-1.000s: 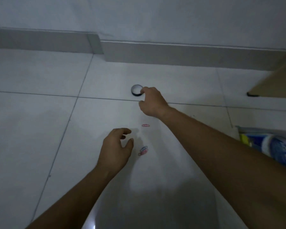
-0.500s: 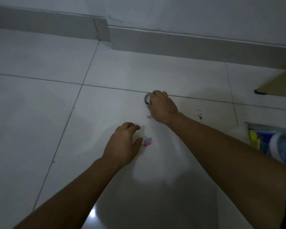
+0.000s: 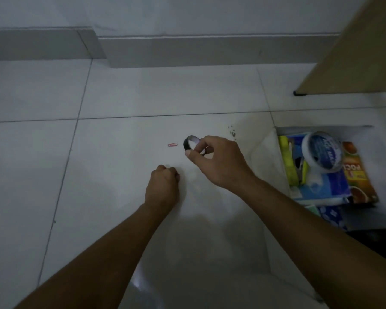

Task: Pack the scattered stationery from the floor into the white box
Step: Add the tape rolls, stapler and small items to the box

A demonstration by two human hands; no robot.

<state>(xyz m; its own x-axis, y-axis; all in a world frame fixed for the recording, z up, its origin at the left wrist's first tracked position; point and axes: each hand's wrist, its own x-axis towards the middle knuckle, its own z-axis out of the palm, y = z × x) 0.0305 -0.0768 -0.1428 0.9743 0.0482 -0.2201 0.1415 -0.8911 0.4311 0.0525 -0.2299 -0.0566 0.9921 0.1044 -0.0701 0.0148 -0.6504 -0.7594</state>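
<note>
My right hand holds a small black tape ring between thumb and fingers, lifted just off the white tiled floor. One red paper clip lies on the floor just left of the ring. My left hand is closed into a fist on the floor below that clip; the blue and red clips that lay beside it are out of sight, inside or under the fist. The white box stands to the right of my right hand, holding a large white tape roll, a yellow item and printed packets.
A wooden furniture panel on a black foot stands at the back right, above the box. A grey skirting board runs along the wall behind. Small dark specks mark the tile near the box.
My right hand gripped the black tape ring on the floor, lifted it and brought it nearer. My left hand closed over the blue and red clips. The view swung right, showing more of the box.
</note>
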